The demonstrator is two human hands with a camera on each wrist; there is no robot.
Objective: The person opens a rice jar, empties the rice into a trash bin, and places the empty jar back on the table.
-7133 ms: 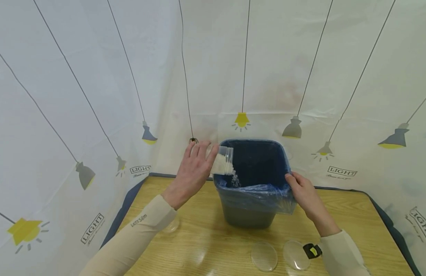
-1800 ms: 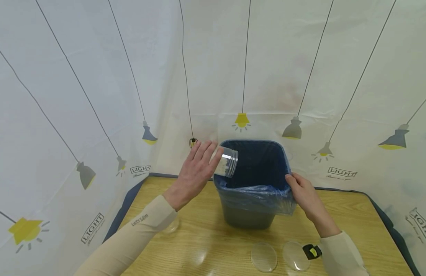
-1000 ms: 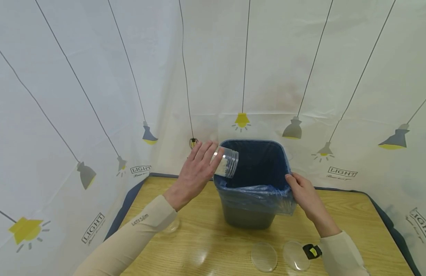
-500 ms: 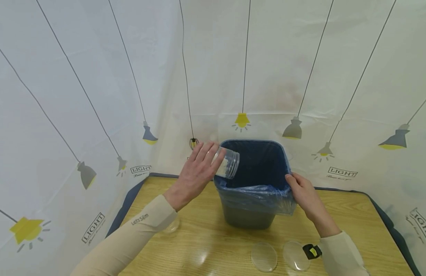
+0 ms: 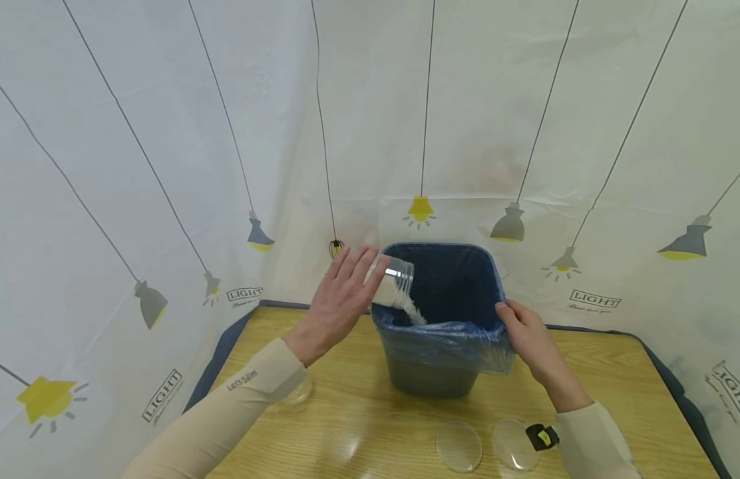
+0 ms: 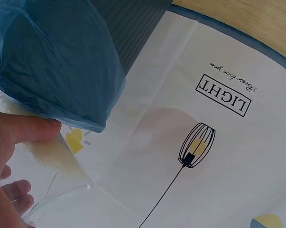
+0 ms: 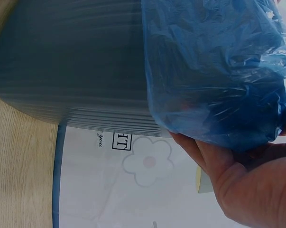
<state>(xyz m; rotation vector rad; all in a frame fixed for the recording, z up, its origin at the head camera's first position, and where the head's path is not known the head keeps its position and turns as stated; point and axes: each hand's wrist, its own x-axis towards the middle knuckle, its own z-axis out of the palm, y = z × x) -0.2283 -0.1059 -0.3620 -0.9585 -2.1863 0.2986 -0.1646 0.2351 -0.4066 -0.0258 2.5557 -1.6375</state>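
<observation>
My left hand (image 5: 340,303) grips a clear jar (image 5: 401,273) on its side, its mouth tipped over the left of the bin (image 5: 430,376). A stream of white grains (image 5: 414,312) falls from the mouth into the bin. Inside the jar, as the left wrist view shows, a pale heap of grains (image 6: 57,159) lies along the lower wall. A blue plastic bag (image 5: 460,339) lines the bin and hangs over its rim. At the right side of that rim my right hand (image 5: 534,342) holds bag and edge, thumb on top; in the right wrist view its fingers are partly behind the bag.
The bin stands on a wooden table (image 5: 346,426). Two clear round discs (image 5: 458,446) lie at the front, by the right sleeve. Another clear round item (image 5: 299,391) is partly hidden beside the left sleeve. A white printed sheet (image 5: 370,133) surrounds the table's back and sides.
Half a second ago no grains were seen falling; now a stream runs from the jar's mouth. A sparser fall showed about seven seconds ago. The right hand has stayed on the rim.
</observation>
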